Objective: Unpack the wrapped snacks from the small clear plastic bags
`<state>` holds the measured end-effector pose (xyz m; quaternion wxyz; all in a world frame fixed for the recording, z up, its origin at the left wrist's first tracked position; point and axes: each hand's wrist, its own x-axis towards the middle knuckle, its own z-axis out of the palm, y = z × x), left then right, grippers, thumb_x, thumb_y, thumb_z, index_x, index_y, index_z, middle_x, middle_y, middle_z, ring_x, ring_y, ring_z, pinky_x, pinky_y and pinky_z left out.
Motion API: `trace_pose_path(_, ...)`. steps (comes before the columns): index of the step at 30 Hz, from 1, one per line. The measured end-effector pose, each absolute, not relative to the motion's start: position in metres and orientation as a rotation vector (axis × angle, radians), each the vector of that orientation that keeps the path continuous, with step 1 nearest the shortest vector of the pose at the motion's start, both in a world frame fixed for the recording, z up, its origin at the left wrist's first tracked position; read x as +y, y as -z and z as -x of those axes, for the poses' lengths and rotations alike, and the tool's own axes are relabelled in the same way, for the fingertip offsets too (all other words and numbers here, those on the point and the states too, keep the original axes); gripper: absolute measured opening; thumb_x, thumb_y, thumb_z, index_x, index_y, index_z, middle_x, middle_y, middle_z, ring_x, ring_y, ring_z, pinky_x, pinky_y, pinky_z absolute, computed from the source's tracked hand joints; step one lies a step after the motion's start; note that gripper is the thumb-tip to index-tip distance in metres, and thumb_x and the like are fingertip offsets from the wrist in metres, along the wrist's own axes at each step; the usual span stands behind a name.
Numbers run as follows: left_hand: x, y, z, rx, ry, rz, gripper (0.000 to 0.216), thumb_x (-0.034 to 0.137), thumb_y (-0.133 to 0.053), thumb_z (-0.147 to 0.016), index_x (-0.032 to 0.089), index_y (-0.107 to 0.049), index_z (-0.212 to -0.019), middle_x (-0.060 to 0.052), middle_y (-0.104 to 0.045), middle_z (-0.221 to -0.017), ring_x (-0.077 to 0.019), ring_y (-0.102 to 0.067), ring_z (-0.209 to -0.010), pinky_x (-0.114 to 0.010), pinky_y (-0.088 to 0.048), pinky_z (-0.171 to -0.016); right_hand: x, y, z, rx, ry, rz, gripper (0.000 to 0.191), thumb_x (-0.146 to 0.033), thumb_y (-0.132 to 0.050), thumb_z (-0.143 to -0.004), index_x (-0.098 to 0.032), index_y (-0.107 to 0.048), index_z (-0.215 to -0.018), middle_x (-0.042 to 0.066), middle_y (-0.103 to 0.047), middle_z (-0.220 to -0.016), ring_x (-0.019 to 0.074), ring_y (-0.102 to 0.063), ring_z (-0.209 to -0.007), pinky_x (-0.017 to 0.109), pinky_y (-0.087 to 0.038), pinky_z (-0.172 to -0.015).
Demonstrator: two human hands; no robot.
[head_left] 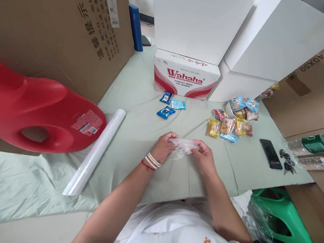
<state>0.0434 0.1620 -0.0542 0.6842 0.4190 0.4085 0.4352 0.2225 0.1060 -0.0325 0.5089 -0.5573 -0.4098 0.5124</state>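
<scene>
Between my two hands is a crumpled clear plastic bag (184,147), held above the pale green cloth. My left hand (162,147), with white and red bracelets at the wrist, pinches the bag's left side. On its right side, the fingers of my right hand (204,156) grip the same thin plastic. Beyond my hands lie a few small blue snack packets (166,112). To the right is a pile of wrapped snacks (228,125) in yellow, red and blue packaging, partly in front of a white bowl (229,110).
A white roll (94,154) and a big red jug (66,103) are at left. A Wahaha carton (186,75) stands at the back below white boxes (199,24). Phone (270,154), keys (288,163) and plastic bottles (316,143) lie right. A green stool (296,219) stands below.
</scene>
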Motion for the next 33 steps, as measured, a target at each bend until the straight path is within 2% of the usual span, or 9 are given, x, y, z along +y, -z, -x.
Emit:
trace_pose_path(4,0.169,0.052,-0.034,0.807,-0.822,-0.979,0.043,0.048,-0.087,-0.061,0.02,-0.056,-0.071,0.009,-0.043,-0.056,-0.0044,-0.03,-0.043,-0.02,-0.02,-0.042,0.125,0.02,-0.252,-0.878,-1.285,1.302,0.042,-0.041,-0.09,-0.063,-0.025,-0.071,-0.097,0.0,-0.066,-0.083,0.0157,-0.058,-0.072,0.028,-0.049,-0.066)
trace_pose_path(8,0.17,0.052,-0.035,0.937,-1.006,-1.013,0.054,0.068,-0.069,-0.079,0.022,-0.045,-0.064,0.008,-0.031,-0.055,-0.0072,-0.025,-0.047,-0.023,-0.02,-0.045,0.131,0.018,-0.261,-0.809,-0.934,1.405,0.038,-0.046,-0.088,-0.067,-0.024,-0.068,-0.09,0.0,-0.064,-0.087,0.0142,-0.056,-0.077,0.026,-0.049,-0.066)
trace_pose_path(11,0.165,0.053,-0.038,1.138,-1.178,-1.248,0.049,0.052,-0.066,-0.086,0.021,-0.04,-0.058,0.006,-0.031,-0.056,-0.0102,-0.03,-0.054,-0.024,-0.023,-0.053,0.124,0.022,-0.248,-0.741,-0.95,1.42,0.044,-0.064,-0.075,-0.077,-0.023,-0.066,-0.089,0.002,-0.063,-0.083,0.0149,-0.054,-0.073,0.024,-0.044,-0.054)
trace_pose_path(13,0.159,0.053,-0.039,1.214,-1.211,-1.544,0.036,0.039,-0.064,-0.085,0.021,-0.047,-0.059,0.004,-0.038,-0.058,-0.0129,-0.037,-0.06,-0.026,-0.027,-0.059,0.12,0.022,-0.233,-0.767,-1.171,1.34,0.054,-0.073,-0.068,-0.08,-0.024,-0.067,-0.102,0.006,-0.068,-0.094,0.0181,-0.059,-0.081,0.025,-0.048,-0.054)
trace_pose_path(16,0.153,0.052,-0.042,1.194,-1.159,-1.786,0.013,0.03,-0.06,-0.082,0.022,-0.066,-0.074,0.001,-0.05,-0.067,-0.0161,-0.046,-0.065,-0.027,-0.033,-0.064,0.124,0.021,-0.214,-0.814,-1.33,1.273,0.056,-0.064,-0.081,-0.072,-0.026,-0.065,-0.11,0.005,-0.069,-0.098,0.0198,-0.062,-0.087,0.028,-0.053,-0.061)
trace_pose_path(18,0.153,0.053,-0.043,1.226,-1.202,-1.69,0.013,0.03,-0.061,-0.08,0.022,-0.071,-0.084,-0.001,-0.056,-0.073,-0.0168,-0.049,-0.068,-0.028,-0.037,-0.067,0.13,0.023,-0.209,-0.828,-1.286,1.302,0.048,-0.052,-0.088,-0.065,-0.025,-0.066,-0.098,0.0,-0.065,-0.084,0.0167,-0.058,-0.076,0.026,-0.049,-0.059)
trace_pose_path(21,0.162,0.055,-0.042,1.212,-1.339,-1.153,0.015,0.035,-0.068,-0.078,0.021,-0.069,-0.082,-0.001,-0.061,-0.075,-0.0156,-0.054,-0.071,-0.027,-0.042,-0.069,0.132,0.032,-0.212,-0.826,-1.199,1.339,0.038,-0.047,-0.087,-0.065,-0.023,-0.066,-0.084,-0.003,-0.059,-0.072,0.0134,-0.05,-0.065,0.026,-0.045,-0.057)
trace_pose_path(26,0.176,0.057,-0.036,1.026,-1.323,-0.644,0.031,0.046,-0.073,-0.074,0.022,-0.056,-0.083,0.001,-0.065,-0.078,-0.0145,-0.066,-0.073,-0.025,-0.05,-0.066,0.11,0.045,-0.222,-0.751,-1.238,1.351,0.035,-0.045,-0.089,-0.066,-0.023,-0.069,-0.085,-0.003,-0.056,-0.071,0.0127,-0.046,-0.062,0.025,-0.042,-0.055)
trace_pose_path(33,0.184,0.055,-0.024,0.831,-1.382,-0.439,0.038,0.036,-0.084,-0.069,0.022,-0.052,-0.082,0.003,-0.064,-0.081,-0.0125,-0.065,-0.078,-0.026,-0.055,-0.074,0.082,0.016,-0.252,-0.628,-1.453,1.299,0.038,-0.047,-0.092,-0.066,-0.022,-0.068,-0.08,-0.003,-0.052,-0.068,0.0102,-0.041,-0.056,0.023,-0.033,-0.048)
